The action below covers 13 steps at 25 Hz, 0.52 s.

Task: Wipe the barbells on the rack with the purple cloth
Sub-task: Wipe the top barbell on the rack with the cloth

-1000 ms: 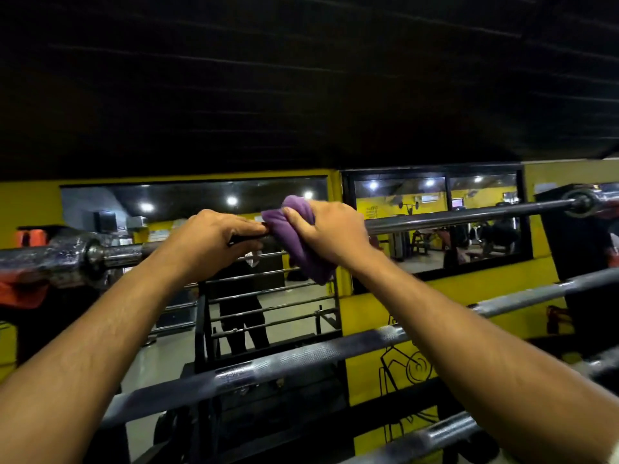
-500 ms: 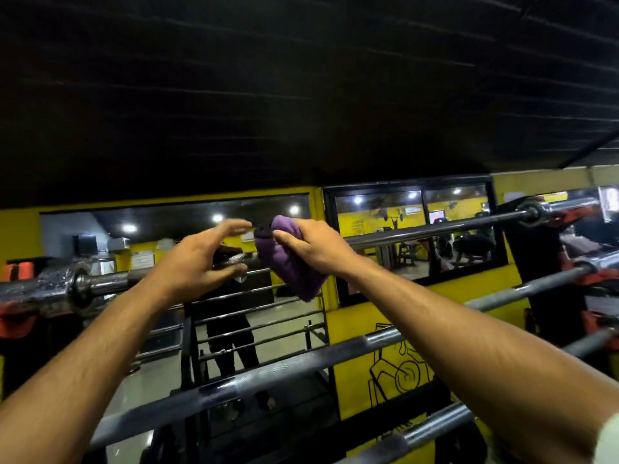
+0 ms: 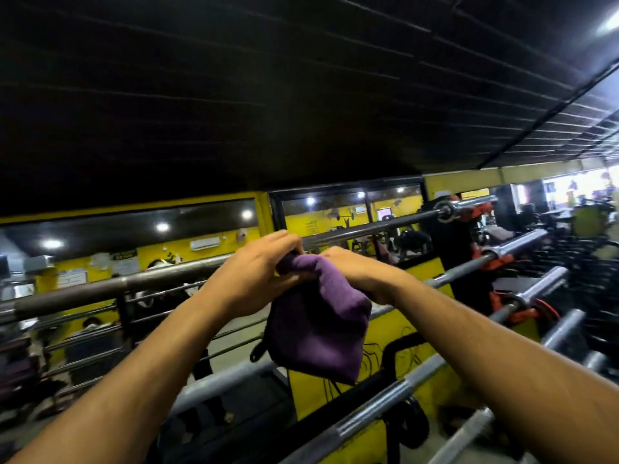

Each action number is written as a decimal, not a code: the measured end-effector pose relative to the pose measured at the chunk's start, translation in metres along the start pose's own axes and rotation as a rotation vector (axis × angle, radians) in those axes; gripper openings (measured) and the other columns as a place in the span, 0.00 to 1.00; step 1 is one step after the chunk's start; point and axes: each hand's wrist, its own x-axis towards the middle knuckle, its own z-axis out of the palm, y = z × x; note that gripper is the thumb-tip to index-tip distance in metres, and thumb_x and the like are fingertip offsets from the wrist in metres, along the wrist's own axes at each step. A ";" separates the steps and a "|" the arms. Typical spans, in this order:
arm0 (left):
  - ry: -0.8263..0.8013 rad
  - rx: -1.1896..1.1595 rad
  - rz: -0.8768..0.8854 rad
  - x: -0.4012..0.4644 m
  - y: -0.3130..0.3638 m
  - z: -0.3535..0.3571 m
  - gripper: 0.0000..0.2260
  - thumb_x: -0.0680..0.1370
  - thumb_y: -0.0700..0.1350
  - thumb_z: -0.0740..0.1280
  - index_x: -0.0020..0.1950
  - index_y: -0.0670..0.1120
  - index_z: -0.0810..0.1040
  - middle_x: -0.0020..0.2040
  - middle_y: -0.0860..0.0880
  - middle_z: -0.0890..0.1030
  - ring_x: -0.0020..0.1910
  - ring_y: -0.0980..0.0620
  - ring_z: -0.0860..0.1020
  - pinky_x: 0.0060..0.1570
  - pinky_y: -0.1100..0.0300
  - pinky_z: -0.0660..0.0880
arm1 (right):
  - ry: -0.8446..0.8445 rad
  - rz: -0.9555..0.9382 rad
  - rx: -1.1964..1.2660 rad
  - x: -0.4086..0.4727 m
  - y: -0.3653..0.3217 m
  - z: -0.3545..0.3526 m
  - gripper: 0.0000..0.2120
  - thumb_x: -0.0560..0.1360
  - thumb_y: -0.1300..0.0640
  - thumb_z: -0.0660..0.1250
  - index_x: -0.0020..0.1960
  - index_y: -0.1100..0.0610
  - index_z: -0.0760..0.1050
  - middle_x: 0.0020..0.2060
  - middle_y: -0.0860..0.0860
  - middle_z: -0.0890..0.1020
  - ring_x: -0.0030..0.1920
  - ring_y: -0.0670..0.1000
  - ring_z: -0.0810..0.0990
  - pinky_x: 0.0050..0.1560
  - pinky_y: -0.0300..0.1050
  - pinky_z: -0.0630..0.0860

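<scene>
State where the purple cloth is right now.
In the head view, the purple cloth hangs at centre, gripped at its top by the left hand and right hand, just below the top steel barbell.

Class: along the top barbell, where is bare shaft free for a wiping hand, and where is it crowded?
Free: top barbell left of the left hand, and right of the right hand up to the collar. Crowded: the middle, where both hands hold the cloth.

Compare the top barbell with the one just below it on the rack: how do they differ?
The top barbell has a darker, duller shaft; the second barbell is brighter, shiny silver. The top one sits farther back and higher, level with both hands; the second runs lower, behind the hanging purple cloth. Both lie parallel on the rack with chrome sleeves at right.
</scene>
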 end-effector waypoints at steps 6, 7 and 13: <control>0.065 -0.154 -0.318 0.054 0.015 0.078 0.12 0.77 0.52 0.69 0.37 0.50 0.73 0.33 0.55 0.75 0.34 0.56 0.72 0.33 0.59 0.66 | 0.556 0.020 0.378 -0.067 0.067 -0.052 0.14 0.83 0.46 0.59 0.49 0.53 0.78 0.44 0.51 0.82 0.46 0.52 0.80 0.44 0.45 0.76; 0.088 -0.189 -0.400 0.065 0.017 0.087 0.12 0.77 0.50 0.70 0.36 0.48 0.73 0.32 0.54 0.75 0.33 0.55 0.72 0.31 0.60 0.65 | 0.702 -0.041 0.333 -0.079 0.080 -0.052 0.10 0.83 0.50 0.61 0.49 0.53 0.77 0.43 0.51 0.82 0.44 0.50 0.80 0.43 0.45 0.75; -0.040 -0.274 -0.325 0.130 0.074 0.138 0.09 0.76 0.54 0.70 0.41 0.51 0.77 0.37 0.55 0.79 0.36 0.57 0.77 0.34 0.60 0.73 | 0.670 0.303 0.832 -0.092 0.130 -0.023 0.26 0.77 0.30 0.57 0.56 0.49 0.80 0.50 0.53 0.86 0.52 0.56 0.84 0.56 0.58 0.79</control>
